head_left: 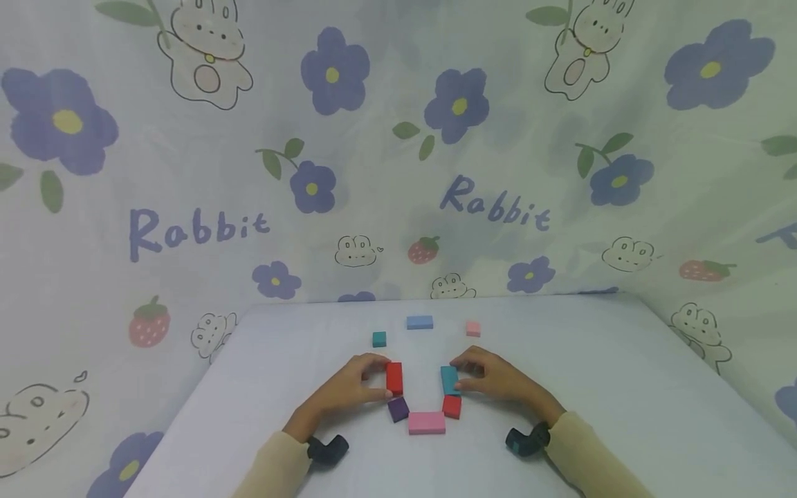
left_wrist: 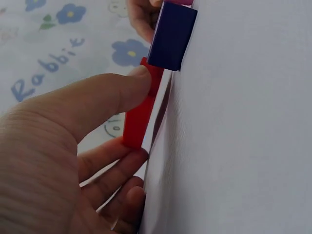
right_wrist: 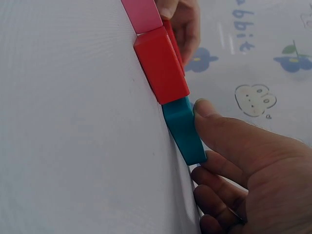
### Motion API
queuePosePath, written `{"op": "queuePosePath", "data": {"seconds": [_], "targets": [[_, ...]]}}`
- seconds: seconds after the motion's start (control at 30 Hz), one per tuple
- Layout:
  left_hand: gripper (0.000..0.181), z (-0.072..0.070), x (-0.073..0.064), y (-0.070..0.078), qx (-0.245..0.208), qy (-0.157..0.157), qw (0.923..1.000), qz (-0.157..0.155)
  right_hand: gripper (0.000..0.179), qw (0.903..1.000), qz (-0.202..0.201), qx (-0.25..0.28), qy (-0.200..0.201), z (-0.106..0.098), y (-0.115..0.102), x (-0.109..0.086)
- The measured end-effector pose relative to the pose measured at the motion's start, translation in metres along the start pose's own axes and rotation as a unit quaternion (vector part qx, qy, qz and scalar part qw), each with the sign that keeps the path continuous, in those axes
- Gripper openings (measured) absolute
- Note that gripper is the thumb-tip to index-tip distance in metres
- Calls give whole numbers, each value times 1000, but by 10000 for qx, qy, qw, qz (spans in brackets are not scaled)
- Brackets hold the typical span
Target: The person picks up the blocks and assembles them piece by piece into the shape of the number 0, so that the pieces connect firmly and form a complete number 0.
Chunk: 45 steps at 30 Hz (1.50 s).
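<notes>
In the head view my left hand (head_left: 346, 384) pinches a long red block (head_left: 394, 378) end to end, thumb at its near end and fingers at its far end. The left wrist view shows that red block (left_wrist: 138, 119) between thumb and fingertips. A dark purple cube (head_left: 398, 409) sits just by the thumb. On the other side, my right hand (head_left: 498, 377) holds a long teal block (head_left: 449, 380) in the same way. A red cube (head_left: 452, 407) meets the teal block's near end. Between the two cubes lies a long pink block (head_left: 427, 423).
Farther back on the white table (head_left: 280, 415) are a small green cube (head_left: 379, 339), a long light blue block (head_left: 420, 322) and a pale pink cube (head_left: 473, 328). A curtain (head_left: 386, 180) printed with rabbits and flowers hangs behind. Dark devices (head_left: 328, 451) sit at both wrists.
</notes>
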<state>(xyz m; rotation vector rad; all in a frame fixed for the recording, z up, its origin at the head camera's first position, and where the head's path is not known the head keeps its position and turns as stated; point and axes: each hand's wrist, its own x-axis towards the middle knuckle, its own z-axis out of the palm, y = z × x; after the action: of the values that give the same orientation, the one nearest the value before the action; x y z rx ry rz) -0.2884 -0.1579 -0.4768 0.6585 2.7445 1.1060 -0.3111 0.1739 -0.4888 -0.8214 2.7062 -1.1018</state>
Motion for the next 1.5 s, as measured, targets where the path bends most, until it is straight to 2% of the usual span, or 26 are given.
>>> {"op": "queuePosePath", "data": {"seconds": [0.2, 0.5, 1.07, 1.5], "targets": [[63, 1, -2, 3, 282, -79, 9995, -85, 45, 10000, -57, -21, -5, 0, 1, -1], [60, -4, -3, 5, 312, -216, 9992, -105, 44, 9998, -181, 2, 19, -1, -2, -1], [50, -1, 0, -3, 262, -111, 9996, -46, 45, 10000, -72, 15, 8, -1, -3, -1], [49, -1, -1, -2, 252, -81, 9996, -86, 46, 10000, -28, 5, -12, 0, -2, 0]]}}
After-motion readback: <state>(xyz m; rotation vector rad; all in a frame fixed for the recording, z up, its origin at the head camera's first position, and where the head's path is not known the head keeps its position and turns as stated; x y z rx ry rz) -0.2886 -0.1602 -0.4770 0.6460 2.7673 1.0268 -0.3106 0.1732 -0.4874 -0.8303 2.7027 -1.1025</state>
